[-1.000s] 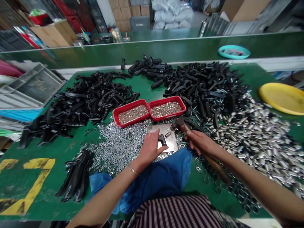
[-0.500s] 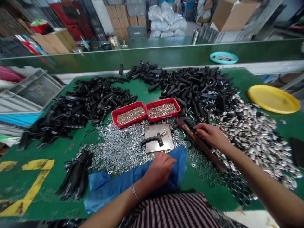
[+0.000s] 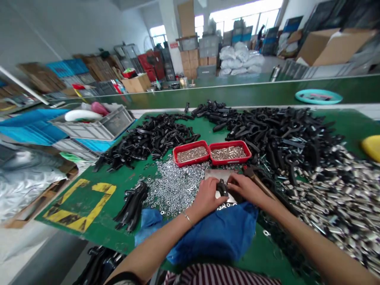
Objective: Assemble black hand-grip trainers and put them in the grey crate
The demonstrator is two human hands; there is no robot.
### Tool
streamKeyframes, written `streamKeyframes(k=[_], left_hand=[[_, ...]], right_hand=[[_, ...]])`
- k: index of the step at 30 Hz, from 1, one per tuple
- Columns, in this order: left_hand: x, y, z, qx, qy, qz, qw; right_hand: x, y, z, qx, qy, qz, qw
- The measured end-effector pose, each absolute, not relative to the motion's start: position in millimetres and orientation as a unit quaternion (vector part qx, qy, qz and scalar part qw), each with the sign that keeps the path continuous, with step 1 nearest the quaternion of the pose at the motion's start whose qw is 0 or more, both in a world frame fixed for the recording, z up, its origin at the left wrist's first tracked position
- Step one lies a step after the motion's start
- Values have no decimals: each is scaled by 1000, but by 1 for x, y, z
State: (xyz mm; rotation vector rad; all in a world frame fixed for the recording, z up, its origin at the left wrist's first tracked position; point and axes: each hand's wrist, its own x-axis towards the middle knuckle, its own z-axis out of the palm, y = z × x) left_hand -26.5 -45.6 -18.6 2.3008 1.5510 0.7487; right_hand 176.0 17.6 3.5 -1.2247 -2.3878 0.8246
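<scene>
My left hand [image 3: 206, 194] is closed around a black plastic handle [image 3: 222, 188], held low over the square metal plate [image 3: 212, 173]. At the handle's right end, my right hand [image 3: 242, 187] has its fingertips pinched together. Whatever those fingertips hold is too small to make out. A hammer [image 3: 248, 171] with a wooden shaft lies beside my right hand, its shaft running along the forearm. Crumpled blue cloth [image 3: 213, 237] lies below both wrists. Small metal rings [image 3: 178, 184] are spread to the left of the plate.
Two red trays [image 3: 191, 161] of small metal pins stand behind the plate. Black handles are heaped at the left [image 3: 148, 136] and back right [image 3: 267, 122]. Shiny metal sleeves [image 3: 341, 190] cover the right side. A few longer black handles [image 3: 132, 208] lie at the front left.
My right hand has left the hammer and come to the plate. My left hand has moved from over the cloth and taken hold of the black handle. The view has swung left and up.
</scene>
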Motion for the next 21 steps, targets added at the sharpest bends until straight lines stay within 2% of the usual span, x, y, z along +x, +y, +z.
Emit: streamKeyframes(k=[2,4,7,9,13,15,18,21], left_hand=[[-24,-56,-15,773,534,316,133],[-22,-63,-7,756,533,359,128],[-28,-59,11,779,490,351,174],[-43,-42,25,807,459,314,199],[-80,29,46,791,509,304,148],[-88,75,50,781,530,307,121],[-76,142,49,804,526,255,114],[-45,197,37,816,541,174,109]], right_hand=[[176,15,11,-412,-794,397,207],[175,10,16,-406,-760,433,264],[175,0,20,-441,-736,381,343],[179,-9,18,-461,-734,347,359],[192,-28,10,-469,-728,350,357],[196,-37,6,-479,-696,375,382],[193,-46,4,-488,-587,477,435],[185,-52,6,-479,-447,610,446]])
